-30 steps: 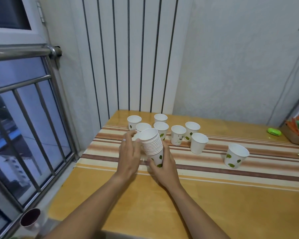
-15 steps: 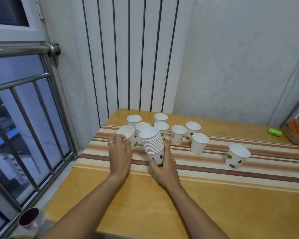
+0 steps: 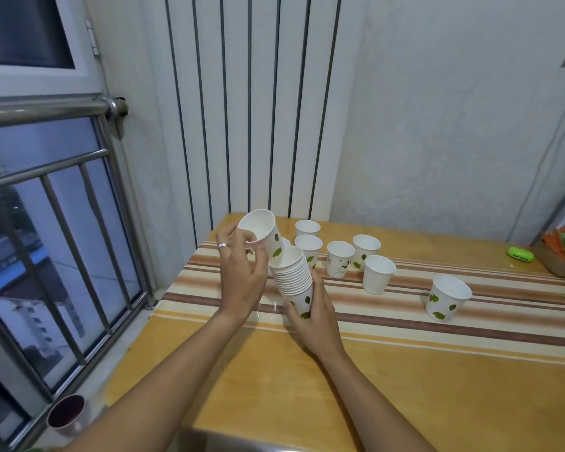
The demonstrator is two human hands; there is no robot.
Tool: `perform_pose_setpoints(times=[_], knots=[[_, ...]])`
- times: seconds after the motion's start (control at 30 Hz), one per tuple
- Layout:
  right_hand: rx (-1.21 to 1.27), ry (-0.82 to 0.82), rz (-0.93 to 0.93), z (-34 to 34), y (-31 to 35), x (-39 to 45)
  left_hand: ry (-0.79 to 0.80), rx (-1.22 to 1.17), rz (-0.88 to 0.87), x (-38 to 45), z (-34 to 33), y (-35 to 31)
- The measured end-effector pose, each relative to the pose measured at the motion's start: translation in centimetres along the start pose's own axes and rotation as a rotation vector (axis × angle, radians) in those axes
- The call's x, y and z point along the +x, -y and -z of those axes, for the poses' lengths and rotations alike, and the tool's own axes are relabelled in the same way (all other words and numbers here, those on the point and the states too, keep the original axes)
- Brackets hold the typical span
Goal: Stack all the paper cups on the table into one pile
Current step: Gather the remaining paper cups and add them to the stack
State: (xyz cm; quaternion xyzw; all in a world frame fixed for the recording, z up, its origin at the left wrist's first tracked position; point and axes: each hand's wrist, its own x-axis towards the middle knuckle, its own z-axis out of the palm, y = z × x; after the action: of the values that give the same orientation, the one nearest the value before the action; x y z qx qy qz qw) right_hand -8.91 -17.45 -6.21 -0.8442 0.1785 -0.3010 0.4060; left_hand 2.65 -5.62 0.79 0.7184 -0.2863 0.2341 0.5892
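Single cup [image 3: 262, 235] pinched in left hand [image 3: 240, 282], mouth tilted toward camera, above stack [image 3: 295, 281]; stack base gripped by right hand [image 3: 317, 316], leaning left.

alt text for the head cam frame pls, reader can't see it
A person's left hand holds a single paper cup tilted just above a stack of cups that the right hand grips near its base. Six loose cups, one partly hidden behind the held cup, stand on the striped table.

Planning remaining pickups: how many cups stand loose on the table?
7: two rear, three middle, one far right, one half-hidden behind the held cup; more may be hidden.
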Motion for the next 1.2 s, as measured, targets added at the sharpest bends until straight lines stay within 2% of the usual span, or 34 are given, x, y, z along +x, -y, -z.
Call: perform_pose_setpoints(times=[0.17,0.3,0.5,0.67,0.8,1.0,1.2], knots=[[-0.027,0.016,0.001,0.0,0.1,-0.1,0.106,-0.034,0.015,0.2,0.2,-0.4],[-0.022,0.009,0.008,0.0,0.1,-0.2,0.274,0.02,-0.016,-0.6,0.0,-0.5],[0.031,0.0,0.03,-0.1,-0.2,0.1,0.383,0.103,0.006,-2.3,-0.9,1.1],[0.134,-0.036,0.022,-0.4,-0.2,0.9,0.457,-0.007,0.02,-3.1,-1.5,1.4],[0.172,-0.022,0.003,-0.9,-0.2,1.4,0.416,-0.071,0.023,-3.5,-1.9,1.6],[0.2,0.095,-0.02,-1.0,-1.1,1.2,0.413,-0.154,0.036,-4.4,-1.7,2.5],[0.193,0.292,0.031,1.0,-1.8,1.9,0.456,-0.192,0.091,-4.7,-1.8,3.0]])
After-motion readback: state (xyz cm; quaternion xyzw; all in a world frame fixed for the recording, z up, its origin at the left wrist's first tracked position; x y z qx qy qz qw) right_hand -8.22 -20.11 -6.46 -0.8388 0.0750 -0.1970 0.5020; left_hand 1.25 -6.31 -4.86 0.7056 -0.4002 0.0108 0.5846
